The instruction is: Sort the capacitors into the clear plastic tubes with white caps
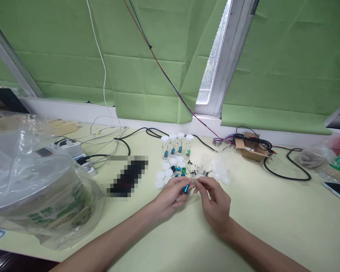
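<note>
A small, shiny blue, cylindrical metallic piece was held between the fingers of the left hand over the pale yellow-green worktop, while the fingers of the right hand were curled close beside it, and whether anything was pinched between them could not be told. Just beyond the hands, flat round white plastic caps and small blue, green and black parts were scattered, and behind these, four upright clear tubes with white lids were lined up.
</note>
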`<action>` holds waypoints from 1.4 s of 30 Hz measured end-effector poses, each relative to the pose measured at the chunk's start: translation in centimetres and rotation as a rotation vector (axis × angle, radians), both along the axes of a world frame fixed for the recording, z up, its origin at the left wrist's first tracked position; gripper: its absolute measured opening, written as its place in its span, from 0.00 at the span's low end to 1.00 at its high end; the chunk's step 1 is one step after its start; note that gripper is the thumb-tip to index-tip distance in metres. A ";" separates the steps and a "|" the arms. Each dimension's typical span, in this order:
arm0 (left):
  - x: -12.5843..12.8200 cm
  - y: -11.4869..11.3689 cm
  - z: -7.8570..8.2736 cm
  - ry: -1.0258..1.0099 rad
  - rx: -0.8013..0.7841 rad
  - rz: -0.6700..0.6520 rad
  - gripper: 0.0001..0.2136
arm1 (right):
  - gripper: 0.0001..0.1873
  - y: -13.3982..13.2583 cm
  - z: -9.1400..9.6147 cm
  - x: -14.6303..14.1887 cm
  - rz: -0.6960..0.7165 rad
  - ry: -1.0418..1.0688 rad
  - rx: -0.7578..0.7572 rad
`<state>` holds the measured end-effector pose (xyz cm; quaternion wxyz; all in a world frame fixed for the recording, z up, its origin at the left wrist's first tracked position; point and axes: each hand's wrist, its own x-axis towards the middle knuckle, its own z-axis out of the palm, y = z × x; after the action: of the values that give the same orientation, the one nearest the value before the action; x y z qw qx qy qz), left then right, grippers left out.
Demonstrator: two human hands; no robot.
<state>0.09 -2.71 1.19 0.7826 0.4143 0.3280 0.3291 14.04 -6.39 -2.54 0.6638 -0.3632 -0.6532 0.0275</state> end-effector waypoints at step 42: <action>0.0 0.0 0.0 0.006 0.000 -0.018 0.11 | 0.14 0.1 0.2 0.0 -0.041 -0.038 0.003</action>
<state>0.07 -2.72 1.16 0.7846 0.4181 0.3267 0.3208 14.07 -6.34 -2.34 0.6522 -0.3760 -0.6582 0.0063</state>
